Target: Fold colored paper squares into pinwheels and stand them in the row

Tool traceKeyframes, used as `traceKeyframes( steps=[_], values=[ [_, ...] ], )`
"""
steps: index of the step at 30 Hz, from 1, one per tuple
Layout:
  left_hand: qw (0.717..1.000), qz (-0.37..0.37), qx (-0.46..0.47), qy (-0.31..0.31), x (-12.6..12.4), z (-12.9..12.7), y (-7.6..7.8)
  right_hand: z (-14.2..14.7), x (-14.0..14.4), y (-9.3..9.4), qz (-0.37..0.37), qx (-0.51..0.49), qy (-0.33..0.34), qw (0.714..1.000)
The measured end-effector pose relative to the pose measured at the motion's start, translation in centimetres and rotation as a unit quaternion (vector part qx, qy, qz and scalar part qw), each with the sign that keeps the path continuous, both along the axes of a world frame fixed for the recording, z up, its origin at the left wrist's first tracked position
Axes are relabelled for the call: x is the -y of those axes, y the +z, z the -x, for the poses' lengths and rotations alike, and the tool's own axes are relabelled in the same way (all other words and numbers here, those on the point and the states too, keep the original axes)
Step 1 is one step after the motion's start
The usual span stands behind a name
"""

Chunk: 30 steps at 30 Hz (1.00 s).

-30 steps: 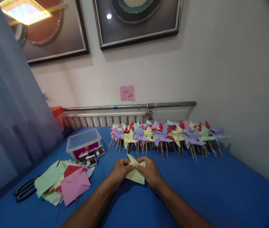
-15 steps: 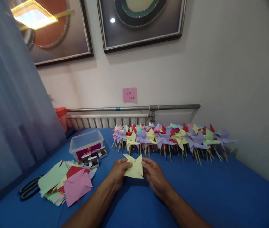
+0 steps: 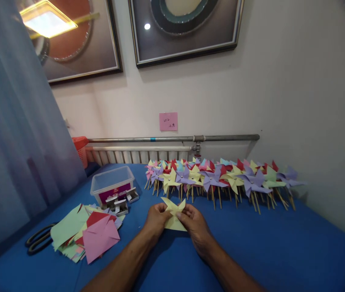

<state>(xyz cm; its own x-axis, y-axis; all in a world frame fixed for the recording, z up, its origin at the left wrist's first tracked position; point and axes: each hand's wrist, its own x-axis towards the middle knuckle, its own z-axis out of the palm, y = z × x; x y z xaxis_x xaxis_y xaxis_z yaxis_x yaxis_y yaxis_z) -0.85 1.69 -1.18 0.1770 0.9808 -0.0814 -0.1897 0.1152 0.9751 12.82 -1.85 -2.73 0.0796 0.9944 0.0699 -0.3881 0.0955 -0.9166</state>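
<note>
Between my two hands is a yellow paper pinwheel (image 3: 175, 224), its corners partly bent in toward the middle. My left hand (image 3: 157, 219) pinches its left side, thumb on top. From the other side, my right hand (image 3: 194, 224) grips it with the thumb pressed near the centre. Fingertips behind the paper are hidden. Beyond my hands stand finished paper pinwheels (image 3: 212, 178) on thin wooden sticks, in purple, yellow, red and green. Off to the left lies a pile of cut paper squares (image 3: 101, 239), a pink one on top.
Black-handled scissors (image 3: 40, 238) lie left of the paper pile. A clear plastic box (image 3: 111, 181) stands behind it, with small open white boxes (image 3: 121, 207) at its front. A blue cloth (image 3: 251, 251) covers the table. Pipes (image 3: 172, 139) run along the wall.
My right hand has shifted from the paper's right edge inward, its thumb now over the middle. The paper's upper corners are bent in more. The view has moved slightly.
</note>
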Motion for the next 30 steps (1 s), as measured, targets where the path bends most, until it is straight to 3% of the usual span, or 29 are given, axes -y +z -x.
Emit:
traceKeyframes(
  steps=[7, 14, 30],
  values=[
    [0.998, -0.041, -0.032, 0.027, 0.13, -0.28, -0.23, -0.03, -0.2, -0.17, 0.018, 0.019, -0.022, 0.999],
    [1.0, 0.015, -0.003, 0.004, 0.16, -0.37, -0.29, -0.09, -0.47, -0.6, 0.032, 0.05, -0.051, 0.997],
    [0.999, 0.024, 0.013, -0.024, 0.6, -0.36, -0.27, 0.47, -1.01, -1.06, 0.026, 0.095, -0.105, 0.99]
  ],
)
